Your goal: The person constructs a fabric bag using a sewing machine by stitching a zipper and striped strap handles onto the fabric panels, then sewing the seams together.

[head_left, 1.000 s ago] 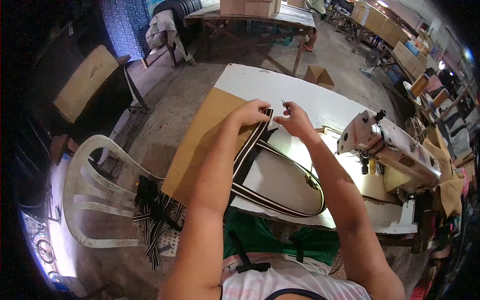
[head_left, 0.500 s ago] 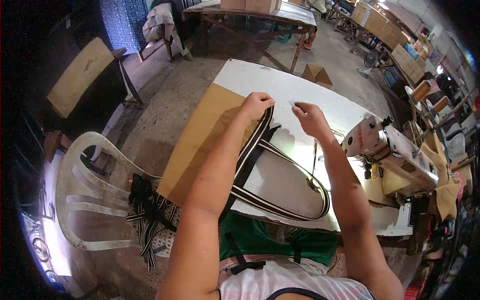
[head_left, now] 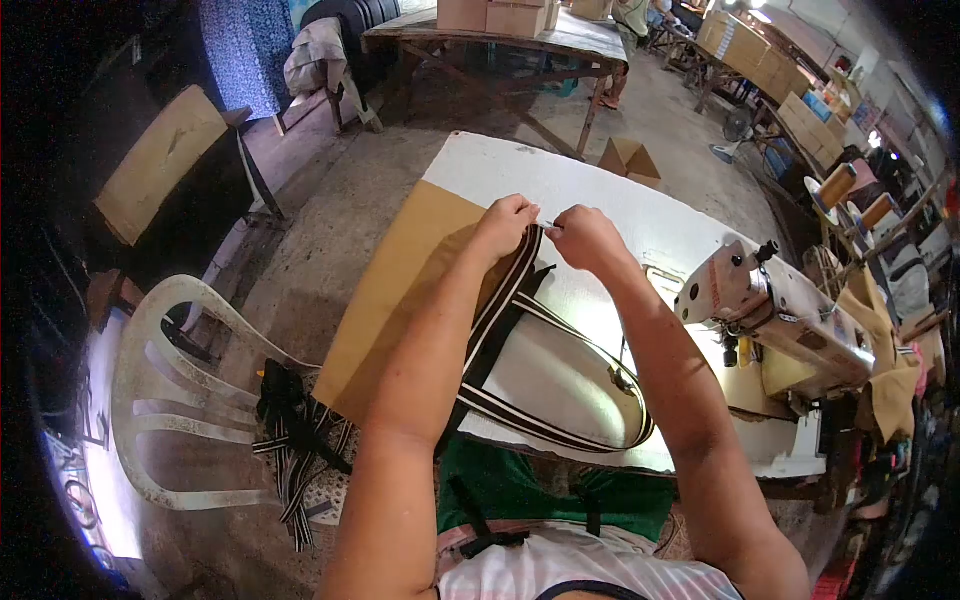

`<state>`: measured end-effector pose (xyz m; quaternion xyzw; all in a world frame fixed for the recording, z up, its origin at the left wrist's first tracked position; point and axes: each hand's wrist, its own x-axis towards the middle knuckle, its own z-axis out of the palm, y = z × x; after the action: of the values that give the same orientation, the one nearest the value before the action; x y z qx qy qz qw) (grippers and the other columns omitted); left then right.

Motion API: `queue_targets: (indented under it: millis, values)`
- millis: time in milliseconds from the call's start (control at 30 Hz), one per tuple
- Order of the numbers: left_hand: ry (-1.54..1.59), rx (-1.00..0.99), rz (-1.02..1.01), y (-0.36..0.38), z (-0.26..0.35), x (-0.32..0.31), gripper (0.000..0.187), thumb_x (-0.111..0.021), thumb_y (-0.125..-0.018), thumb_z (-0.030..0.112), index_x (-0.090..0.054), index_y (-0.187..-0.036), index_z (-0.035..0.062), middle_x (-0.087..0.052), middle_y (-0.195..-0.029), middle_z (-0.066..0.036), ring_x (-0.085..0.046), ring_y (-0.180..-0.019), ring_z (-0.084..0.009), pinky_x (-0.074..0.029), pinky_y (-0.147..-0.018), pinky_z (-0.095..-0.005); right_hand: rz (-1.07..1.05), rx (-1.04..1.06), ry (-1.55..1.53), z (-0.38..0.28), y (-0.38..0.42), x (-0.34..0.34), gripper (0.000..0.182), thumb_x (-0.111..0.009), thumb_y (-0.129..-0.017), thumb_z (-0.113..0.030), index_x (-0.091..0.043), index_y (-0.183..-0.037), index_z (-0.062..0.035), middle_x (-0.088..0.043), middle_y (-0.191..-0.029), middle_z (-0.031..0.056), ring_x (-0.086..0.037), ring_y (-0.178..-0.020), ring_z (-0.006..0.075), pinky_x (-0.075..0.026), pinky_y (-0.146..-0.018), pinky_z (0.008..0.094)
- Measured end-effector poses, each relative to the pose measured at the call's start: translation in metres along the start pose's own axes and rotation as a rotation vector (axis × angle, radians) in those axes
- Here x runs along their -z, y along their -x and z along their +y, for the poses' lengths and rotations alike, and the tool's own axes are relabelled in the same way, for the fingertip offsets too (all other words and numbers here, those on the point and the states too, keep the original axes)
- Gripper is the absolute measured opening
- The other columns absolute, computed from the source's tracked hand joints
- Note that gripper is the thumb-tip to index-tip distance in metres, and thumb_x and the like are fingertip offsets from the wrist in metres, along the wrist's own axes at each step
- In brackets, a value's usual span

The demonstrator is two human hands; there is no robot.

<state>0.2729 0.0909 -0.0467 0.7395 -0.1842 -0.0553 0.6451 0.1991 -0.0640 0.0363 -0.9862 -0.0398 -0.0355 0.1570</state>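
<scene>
My left hand (head_left: 510, 228) pinches the upper end of a black-and-white striped webbing strap (head_left: 513, 265), lifted above the table. Close against its fingertips is my right hand (head_left: 588, 238), fingers closed on a small, pale, shiny thing (head_left: 546, 225) too small to name. From my left hand the strap runs down toward me, and a long loop (head_left: 545, 433) of it curves over the white tabletop (head_left: 480, 160). A dark fabric piece (head_left: 497, 350) lies along the strap, partly hidden by my left forearm. Under that forearm is a brown board (head_left: 385, 290).
A sewing machine (head_left: 770, 305) stands on the table's right side, with thread spools (head_left: 838, 185) beyond it. At left is a white plastic chair (head_left: 165, 390) beside a heap of black striped straps (head_left: 290, 430). An open cardboard box (head_left: 630, 160) sits past the far edge.
My right hand has moved left, bringing the small shiny thing up to the strap end. My left hand still pinches the strap, with little movement.
</scene>
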Motion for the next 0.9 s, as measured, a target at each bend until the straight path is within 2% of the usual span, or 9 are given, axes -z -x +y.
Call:
queue_targets:
  millis: [100,167,200,300,333,400,600,700,900]
  values:
    - [0.034,0.010,0.041,0.004,0.008,-0.002,0.028,-0.061,-0.100,0.028,-0.064,-0.098,0.0005,-0.068,-0.080,-0.007,-0.061,-0.074,-0.0158,-0.050,-0.069,-0.0344,-0.007,-0.013,0.065,0.008,-0.011,-0.006,0.044,-0.070,-0.091,-0.039,-0.073,-0.094,0.0049,-0.072,-0.086,0.0254,-0.071,-0.082,0.0399,-0.055,-0.073,0.0479]
    - [-0.016,0.017,0.055,0.004,0.010,-0.001,0.028,-0.060,-0.101,0.028,-0.063,-0.099,0.0002,-0.069,-0.081,-0.008,-0.061,-0.073,-0.0163,-0.050,-0.069,-0.0344,0.046,-0.153,-0.378,0.004,-0.006,0.002,0.052,-0.076,-0.087,-0.042,-0.071,-0.092,0.0099,-0.069,-0.076,0.0207,-0.068,-0.071,0.0276,-0.054,-0.064,0.0403]
    - [-0.067,0.024,0.067,0.004,0.010,-0.001,0.029,-0.059,-0.101,0.029,-0.062,-0.099,0.0000,-0.069,-0.082,-0.009,-0.062,-0.073,-0.0168,-0.051,-0.069,-0.0344,-0.103,-0.263,-0.592,0.002,-0.005,0.008,0.053,-0.083,-0.082,-0.036,-0.068,-0.100,0.0119,-0.067,-0.075,0.0138,-0.062,-0.066,0.0174,-0.050,-0.058,0.0332]
    - [-0.011,0.027,0.036,0.003,0.015,-0.001,0.027,-0.058,-0.104,0.029,-0.060,-0.095,0.0037,-0.067,-0.081,-0.003,-0.057,-0.068,-0.0100,-0.049,-0.064,-0.0290,0.117,-0.150,-0.713,0.007,-0.005,-0.027,0.054,-0.086,-0.079,-0.026,-0.065,-0.112,0.0111,-0.068,-0.080,0.0135,-0.061,-0.065,0.0159,-0.049,-0.056,0.0314]
    - [-0.010,0.026,0.035,0.004,0.018,-0.001,0.027,-0.058,-0.104,0.029,-0.060,-0.095,0.0037,-0.067,-0.081,-0.003,-0.057,-0.068,-0.0100,-0.049,-0.064,-0.0290,0.049,-0.183,-0.691,0.009,-0.010,-0.030,0.060,-0.087,-0.077,-0.022,-0.061,-0.121,0.0103,-0.070,-0.084,0.0157,-0.063,-0.067,0.0167,-0.050,-0.057,0.0323]
    - [0.120,0.131,0.049,0.008,0.020,0.001,0.031,-0.057,-0.102,0.029,-0.059,-0.095,-0.0012,-0.070,-0.087,-0.011,-0.064,-0.072,-0.0185,-0.053,-0.069,-0.0349,0.097,-0.176,-0.687,0.012,-0.015,-0.035,0.058,-0.087,-0.078,-0.021,-0.062,-0.120,0.0088,-0.071,-0.086,0.0161,-0.064,-0.069,0.0179,-0.051,-0.058,0.0330]
    - [-0.106,-0.055,-0.092,0.012,0.008,0.005,0.026,-0.067,-0.094,0.016,-0.067,-0.111,-0.0022,-0.074,-0.094,-0.011,-0.069,-0.083,-0.0203,-0.055,-0.081,-0.0351,0.239,-0.185,-0.634,0.012,-0.019,-0.019,0.042,-0.082,-0.080,-0.013,-0.065,-0.114,0.0059,-0.074,-0.091,0.0180,-0.072,-0.079,0.0229,-0.056,-0.072,0.0360]
    - [-0.251,0.015,-0.219,0.018,0.028,0.010,0.030,-0.074,-0.089,0.017,-0.073,-0.114,0.0002,-0.076,-0.100,-0.011,-0.070,-0.088,-0.0207,-0.054,-0.086,-0.0341,0.282,-0.064,-0.563,0.003,-0.015,-0.010,0.040,-0.080,-0.082,-0.013,-0.065,-0.114,0.0059,-0.074,-0.090,0.0184,-0.073,-0.081,0.0247,-0.057,-0.073,0.0369]
    - [-0.101,0.057,-0.114,0.006,0.011,0.005,0.025,-0.077,-0.089,0.020,-0.076,-0.106,0.0014,-0.077,-0.096,-0.009,-0.068,-0.087,-0.0172,-0.052,-0.083,-0.0331,0.242,0.085,-0.459,-0.012,-0.017,0.000,0.040,-0.078,-0.081,-0.010,-0.065,-0.116,0.0045,-0.075,-0.089,0.0182,-0.074,-0.084,0.0286,-0.057,-0.073,0.0395]
